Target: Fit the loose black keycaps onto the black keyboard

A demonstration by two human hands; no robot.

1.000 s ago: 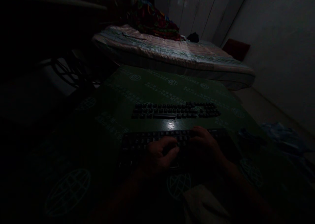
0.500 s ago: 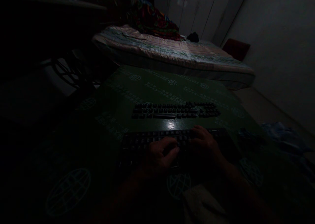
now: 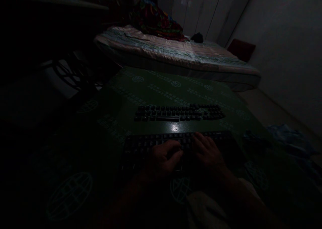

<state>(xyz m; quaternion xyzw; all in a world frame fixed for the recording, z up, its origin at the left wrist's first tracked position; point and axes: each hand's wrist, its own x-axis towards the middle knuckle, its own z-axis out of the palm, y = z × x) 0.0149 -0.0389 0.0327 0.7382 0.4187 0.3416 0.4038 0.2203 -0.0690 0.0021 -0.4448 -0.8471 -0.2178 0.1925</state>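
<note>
One bed (image 3: 176, 54) is standing behind the green table cover (image 3: 161, 88). A far keyboard (image 3: 178, 112) is lying at the cover's middle. A near keyboard (image 3: 141, 145) is lying toward its front edge, with the left hand (image 3: 164, 158) and right hand (image 3: 208, 153) resting on it, loosely curled, gripping nothing.

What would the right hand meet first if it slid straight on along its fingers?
Probably the second keyboard, lying beyond the near keyboard that the right hand rests on. Only bare green table cover shows between them, though the dim light blurs depth.
</note>
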